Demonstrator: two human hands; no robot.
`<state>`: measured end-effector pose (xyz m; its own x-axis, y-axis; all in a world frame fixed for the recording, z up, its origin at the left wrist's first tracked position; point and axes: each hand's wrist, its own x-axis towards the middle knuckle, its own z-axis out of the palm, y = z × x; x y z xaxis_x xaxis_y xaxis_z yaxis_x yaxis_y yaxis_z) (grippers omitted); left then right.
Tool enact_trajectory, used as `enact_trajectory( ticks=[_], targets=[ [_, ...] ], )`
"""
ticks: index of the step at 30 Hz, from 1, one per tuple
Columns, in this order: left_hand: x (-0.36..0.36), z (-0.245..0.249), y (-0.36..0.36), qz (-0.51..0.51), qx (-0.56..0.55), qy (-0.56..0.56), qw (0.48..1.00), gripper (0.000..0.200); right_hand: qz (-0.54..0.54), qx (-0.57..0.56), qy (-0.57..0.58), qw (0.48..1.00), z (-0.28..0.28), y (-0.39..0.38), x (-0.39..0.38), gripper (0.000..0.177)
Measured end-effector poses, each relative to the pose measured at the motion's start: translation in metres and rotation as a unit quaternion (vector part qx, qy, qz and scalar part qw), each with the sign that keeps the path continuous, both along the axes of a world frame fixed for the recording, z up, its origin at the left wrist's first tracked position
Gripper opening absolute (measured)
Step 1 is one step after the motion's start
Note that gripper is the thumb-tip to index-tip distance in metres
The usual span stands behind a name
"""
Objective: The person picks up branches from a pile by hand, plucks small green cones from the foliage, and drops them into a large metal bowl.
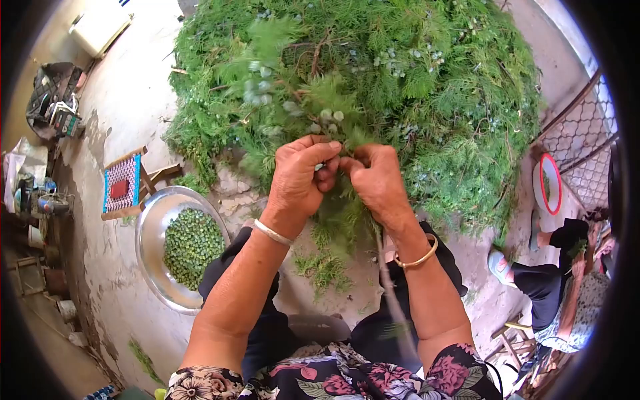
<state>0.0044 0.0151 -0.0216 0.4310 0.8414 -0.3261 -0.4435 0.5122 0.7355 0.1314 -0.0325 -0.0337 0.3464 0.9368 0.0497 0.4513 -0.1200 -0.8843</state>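
Observation:
Both hands meet at the middle of the view, over a leafy green branch (pixel 343 213) with pale round cones. My left hand (pixel 303 170) has its fingers curled, thumb and index pinched near the cones (pixel 331 116); a small pale piece shows between its fingers. Close beside it, my right hand (pixel 375 175) is closed on the branch, whose bare stem (pixel 393 287) hangs below toward the lap. Beyond the hands lies a large heap of green branches (pixel 427 100). Left of my forearm, a metal basin (pixel 152 230) holds many green cones (pixel 193 247).
A woven-seat stool (pixel 121 185) stands behind the basin. Another person (pixel 567 287) sits at the right, near a red-rimmed round container (pixel 550 183) and a wire mesh fence (pixel 587 147). Machinery (pixel 63 120) stands at the far left.

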Motion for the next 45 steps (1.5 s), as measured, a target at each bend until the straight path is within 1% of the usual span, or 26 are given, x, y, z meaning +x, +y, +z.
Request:
enact_trajectory(
  ticks=[1,3,5,7,8,10,12,14,16,18,19,20,21,22,24,26,30,32,33,35,36,38,39,41,43,45],
  targets=[
    [-0.001,0.002,0.002,-0.002,0.002,-0.001,1.0,0.013,0.027,-0.048,0.098,0.994,0.002,0.001,0.001,0.025],
    [-0.008,0.006,0.005,-0.018,0.022,-0.081,0.996,0.013,0.003,-0.021,0.109,0.994,-0.001,0.001,0.001,0.025],
    [-0.019,0.014,0.012,-0.013,0.028,-0.083,0.996,0.014,-0.041,0.03,0.135,0.99,-0.005,-0.001,0.0,0.027],
    [-0.026,0.021,0.02,0.097,0.083,-0.039,0.991,0.014,-0.05,0.071,0.098,0.991,0.0,-0.002,0.004,0.021],
    [-0.028,0.026,0.019,0.097,0.083,-0.041,0.991,0.014,-0.058,0.112,0.063,0.99,0.005,-0.002,0.006,0.016],
    [-0.032,0.033,0.018,0.135,0.159,0.043,0.977,0.012,-0.072,0.121,0.068,0.988,0.011,-0.004,0.007,0.011],
    [-0.031,0.036,0.014,0.13,0.199,0.076,0.968,0.012,-0.091,0.133,0.116,0.98,0.019,-0.005,0.002,0.0],
    [-0.029,0.034,0.009,0.102,0.257,0.131,0.952,0.013,-0.08,0.174,0.081,0.978,0.008,0.0,0.004,0.001],
    [-0.02,0.034,0.003,0.082,0.217,0.101,0.967,0.012,-0.069,0.213,0.047,0.973,0.004,0.0,0.004,0.003],
    [-0.017,0.031,0.001,0.062,0.176,0.071,0.98,0.012,-0.103,0.139,-0.056,0.983,0.022,-0.003,-0.004,0.005],
    [-0.016,0.029,0.001,0.037,0.138,0.015,0.99,0.013,-0.101,0.138,-0.056,0.984,0.02,-0.002,-0.005,0.005],
    [-0.016,0.027,0.001,0.01,0.099,-0.042,0.994,0.014,-0.116,0.158,-0.136,0.971,0.016,-0.001,-0.004,0.006],
    [-0.017,0.026,0.002,0.01,0.099,-0.041,0.994,0.014,-0.13,0.177,-0.214,0.952,0.014,-0.001,-0.004,0.008],
    [-0.017,0.026,0.002,0.003,0.069,-0.064,0.996,0.014,-0.13,0.176,-0.214,0.952,0.015,-0.001,-0.003,0.008],
    [-0.019,0.022,0.004,-0.002,0.039,-0.087,0.995,0.015,-0.109,0.175,-0.305,0.93,0.017,-0.002,-0.001,0.011],
    [-0.023,0.016,0.006,-0.004,-0.014,-0.116,0.993,0.015,-0.114,0.183,-0.301,0.929,0.016,0.0,0.0,0.01],
    [-0.033,0.024,0.01,0.025,-0.015,-0.105,0.994,0.014,-0.146,0.174,-0.275,0.934,0.02,0.002,0.011,0.009],
    [-0.045,0.022,0.019,0.096,0.063,-0.055,0.992,0.013,-0.149,0.191,-0.259,0.935,0.021,0.002,0.017,0.008],
    [-0.05,0.024,0.023,0.094,0.063,-0.053,0.992,0.013,-0.151,0.208,-0.243,0.935,0.021,0.001,0.02,0.008],
    [-0.059,0.026,0.031,0.197,0.105,0.043,0.974,0.013,-0.16,0.183,-0.232,0.942,0.019,0.0,0.022,0.007],
    [-0.07,0.026,0.037,0.196,0.105,0.043,0.974,0.013,-0.169,0.16,-0.222,0.947,0.018,-0.002,0.023,0.007],
    [-0.088,0.027,0.05,0.264,0.122,0.028,0.956,0.013,-0.175,0.162,-0.232,0.943,0.024,-0.006,0.029,0.007],
    [-0.089,0.027,0.052,0.264,0.123,0.028,0.956,0.013,-0.177,0.164,-0.243,0.94,0.026,-0.007,0.031,0.007],
    [-0.088,0.029,0.051,0.181,0.035,-0.085,0.979,0.013,-0.183,0.167,-0.25,0.936,0.023,-0.008,0.034,0.008],
    [-0.071,0.028,0.038,0.148,0.017,-0.084,0.985,0.011,-0.187,0.169,-0.259,0.932,0.022,-0.009,0.035,0.008],
    [-0.054,0.027,0.023,0.066,-0.005,-0.083,0.994,0.007,-0.202,0.173,-0.25,0.931,0.024,-0.01,0.035,0.01]
  ],
)
